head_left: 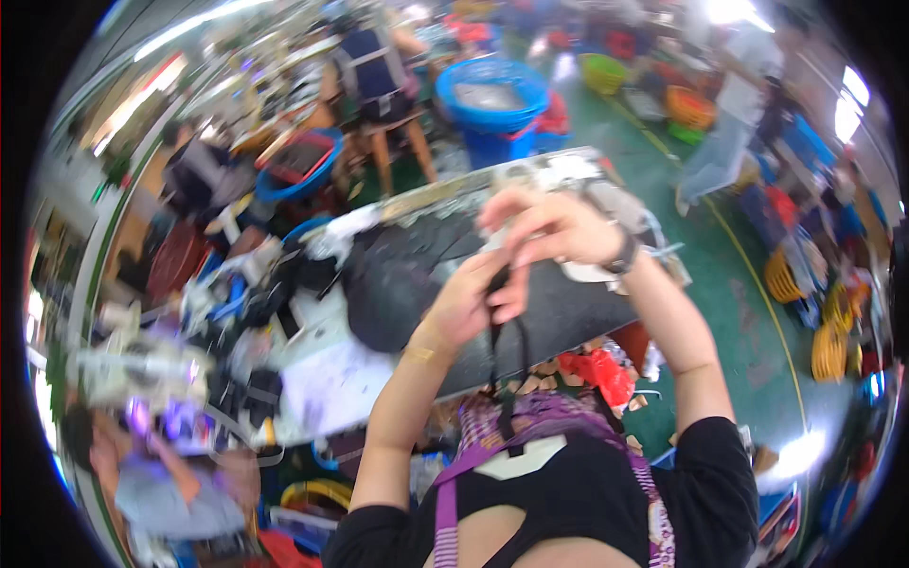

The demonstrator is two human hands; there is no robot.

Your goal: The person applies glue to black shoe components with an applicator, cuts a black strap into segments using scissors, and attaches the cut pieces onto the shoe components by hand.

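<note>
Workshop clutter fills the view, blurred by motion, with a green floor (748,312) to the right and a work table (322,369) under the raised arms. Nearest, below the hands, lies a purple patterned apron (530,421) on the person's front, soft woven cloth with a pale patch at its middle.

Just above it, a black strap (502,355) hangs down from the grip toward the apron. It is thin, flat and limp, its long axis running near vertical, and it seems to split into two strands lower down. The left hand (464,308) is closed around the upper end of the strap, fingers curled together on it. The right hand (549,232) sits just above and slightly right of the left, touching it, fingers bent and pinched toward the same spot; blur hides whether it truly clamps the strap or only rests against it. A dark watch (623,256) rings the right wrist. The left hand is the nearer one to the hanging length.

Beyond the grip spreads dark grey fabric (417,265) over the table, matte and creased. Further off, past the table's far edge, stands a round blue tub (492,99), smooth plastic, and a seated person (379,71) on a wooden stool.
</note>
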